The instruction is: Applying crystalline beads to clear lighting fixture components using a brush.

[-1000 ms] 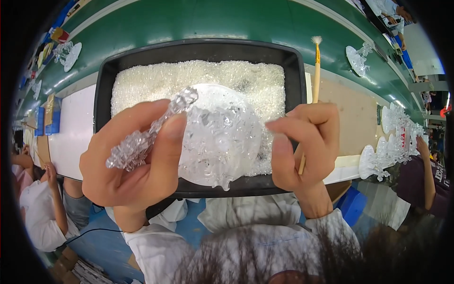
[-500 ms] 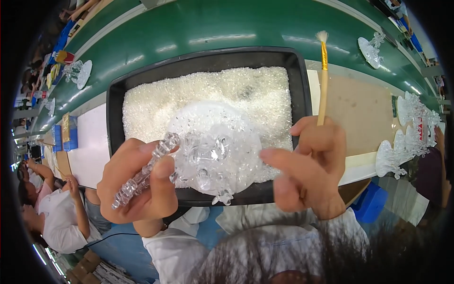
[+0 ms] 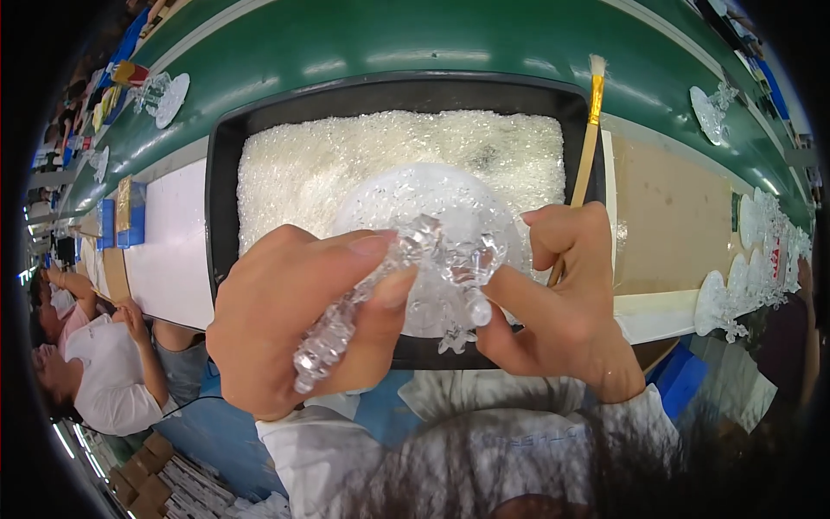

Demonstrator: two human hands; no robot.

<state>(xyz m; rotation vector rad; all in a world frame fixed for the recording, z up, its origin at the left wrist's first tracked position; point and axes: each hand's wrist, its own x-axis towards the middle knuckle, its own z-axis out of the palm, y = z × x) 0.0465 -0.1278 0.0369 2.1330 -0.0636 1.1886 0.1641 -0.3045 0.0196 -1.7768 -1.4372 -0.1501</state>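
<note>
My left hand (image 3: pixel 298 316) is closed round a clear, ridged, stem-like plastic piece (image 3: pixel 333 333). A round, frosted disc (image 3: pixel 389 195) sprinkled with glittery flakes lies behind and below it, over the tray; whether the two are joined I cannot tell. My right hand (image 3: pixel 566 298) keeps a thin paintbrush (image 3: pixel 590 143) tucked in its curled fingers, bristles up. Its index finger and thumb also close on the end of a clear curved part (image 3: pixel 475 264) in front of the disc. My fingers hide part of these pieces.
A black tray (image 3: pixel 226 208) of white glittery flakes (image 3: pixel 298 173) sits before me. Beyond runs a green conveyor (image 3: pixel 389 39) bearing clear ornaments on round bases (image 3: pixel 711 112). More ornaments (image 3: pixel 713 303) stand at right beside a brown board (image 3: pixel 670 208). A co-worker (image 3: pixel 112 372) sits at left.
My left hand has moved right with the clear ridged piece, across the disc. My right index finger and thumb have closed on the clear curved part. The brush stays in my right hand.
</note>
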